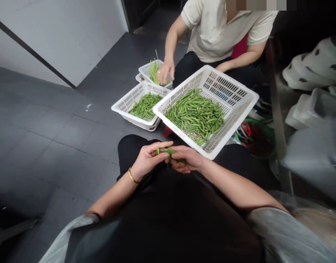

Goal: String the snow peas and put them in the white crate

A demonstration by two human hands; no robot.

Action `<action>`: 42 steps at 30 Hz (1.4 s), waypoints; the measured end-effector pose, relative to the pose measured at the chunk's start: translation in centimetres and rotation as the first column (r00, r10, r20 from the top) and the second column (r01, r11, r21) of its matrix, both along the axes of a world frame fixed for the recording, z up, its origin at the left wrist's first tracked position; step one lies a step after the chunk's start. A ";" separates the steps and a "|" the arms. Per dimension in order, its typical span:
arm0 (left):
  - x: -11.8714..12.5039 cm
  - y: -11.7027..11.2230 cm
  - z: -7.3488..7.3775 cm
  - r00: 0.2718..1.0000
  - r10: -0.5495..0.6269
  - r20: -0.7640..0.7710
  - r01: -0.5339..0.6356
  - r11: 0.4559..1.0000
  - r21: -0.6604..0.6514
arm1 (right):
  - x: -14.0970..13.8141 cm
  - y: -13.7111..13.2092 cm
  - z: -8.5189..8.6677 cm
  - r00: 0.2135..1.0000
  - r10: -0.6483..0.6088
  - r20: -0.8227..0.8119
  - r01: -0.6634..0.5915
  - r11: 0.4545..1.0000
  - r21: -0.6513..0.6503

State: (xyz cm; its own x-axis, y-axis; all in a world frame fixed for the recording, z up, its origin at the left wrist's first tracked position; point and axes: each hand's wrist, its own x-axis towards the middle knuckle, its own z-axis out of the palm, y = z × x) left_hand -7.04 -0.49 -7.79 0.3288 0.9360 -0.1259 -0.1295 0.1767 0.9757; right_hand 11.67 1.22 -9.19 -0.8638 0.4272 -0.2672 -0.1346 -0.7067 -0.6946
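Note:
Above my lap, my left hand (150, 157) and my right hand (187, 158) meet around a green pea pod (168, 150). My left thumb and fingers pinch one end of the pod. Fingers of my right hand close on its other end, with more green pods partly hidden in that palm. Just beyond my hands, a large white plastic basket (237, 113) tilts toward me, with a heap of pea pods (196, 113) on its slatted bottom.
A smaller white basket (121, 107) of pods stands on the floor to the left. Behind it, a co-worker's hand (165, 73) reaches into another basket (144, 68) with long green stalks (154, 69). Grey bins (316, 157) and white containers (318, 65) line the right side.

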 end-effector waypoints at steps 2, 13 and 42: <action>0.0 0.2 -0.3 0.997 -0.075 -0.005 0.075 0.997 0.023 | -0.2 0.0 -0.6 0.995 0.034 -0.090 -0.040 0.997 -0.065; -1.6 1.9 -0.1 0.963 0.026 -0.270 0.067 0.942 0.329 | 0.3 2.2 -0.7 0.994 0.095 0.060 -0.101 0.990 0.100; -0.9 1.2 0.2 0.933 -0.270 0.238 0.353 0.817 -0.456 | 0.6 1.8 3.5 0.835 -0.514 0.197 -0.250 -0.036 0.968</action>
State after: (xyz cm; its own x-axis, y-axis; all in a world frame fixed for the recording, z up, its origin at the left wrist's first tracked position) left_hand -7.96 0.75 -7.63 0.6457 0.6120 -0.4566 -0.1281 0.6763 0.7254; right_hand 12.27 3.06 -5.64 -0.6970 0.6576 0.2858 0.4049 0.6899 -0.6000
